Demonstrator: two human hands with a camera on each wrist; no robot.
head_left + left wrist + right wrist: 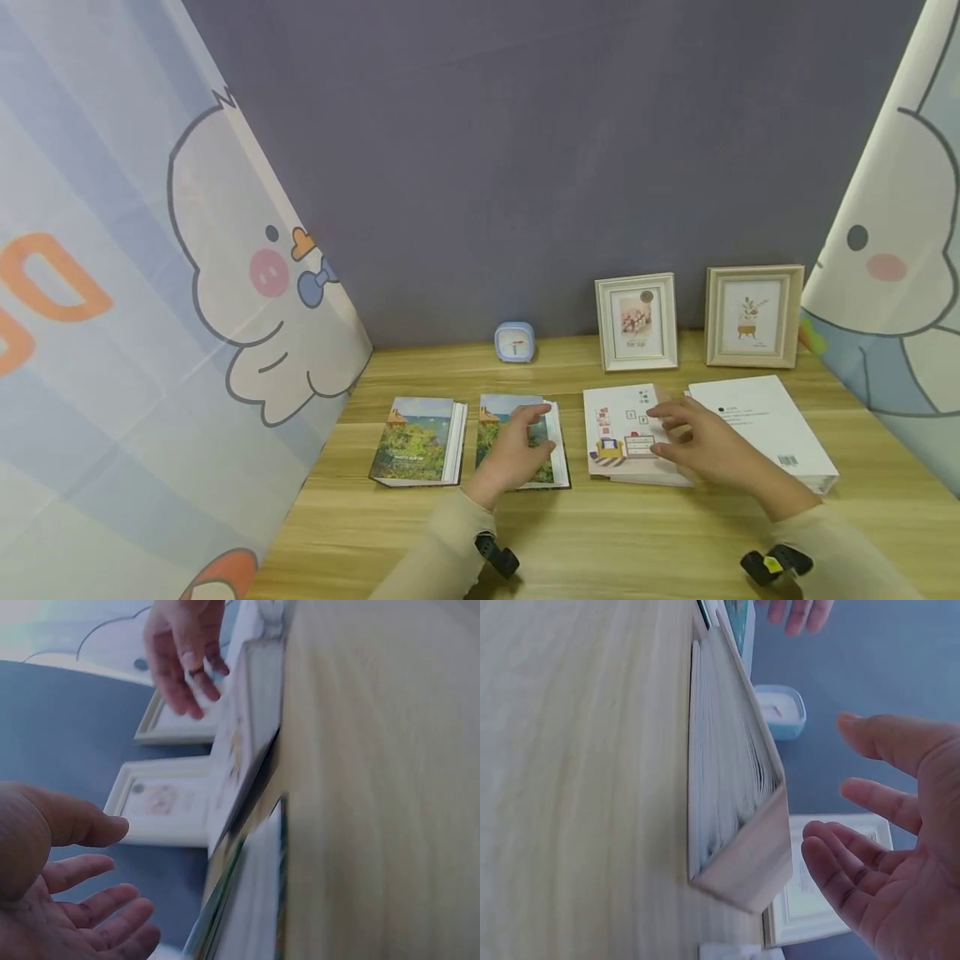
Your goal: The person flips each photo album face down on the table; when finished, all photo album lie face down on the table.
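Note:
My left hand (pixel 516 457) hovers over a landscape-covered photo album (pixel 497 407), its fingers spread and nothing between them. Over the right part of a pale album with drawn furniture on its cover (pixel 611 414) is my right hand (pixel 705 442), fingers loosely bent and holding nothing. The right wrist view shows that album's thick stack of pages (pixel 731 742) and pinkish spine (pixel 750 859), with the right hand (pixel 900 847) apart from them. A matching landscape album (pixel 415 437) lies at the far left. To the right, a white album (pixel 780 417) lies with a barcode facing up.
Behind the albums, a small blue clock (pixel 515 342) stands near the grey backdrop (pixel 480 167). Two framed pictures stand at the back right, a white frame (pixel 602 325) and a beige frame (pixel 712 317). Cartoon-printed cloth (pixel 225 250) borders the wooden table (pixel 360 533) on the left.

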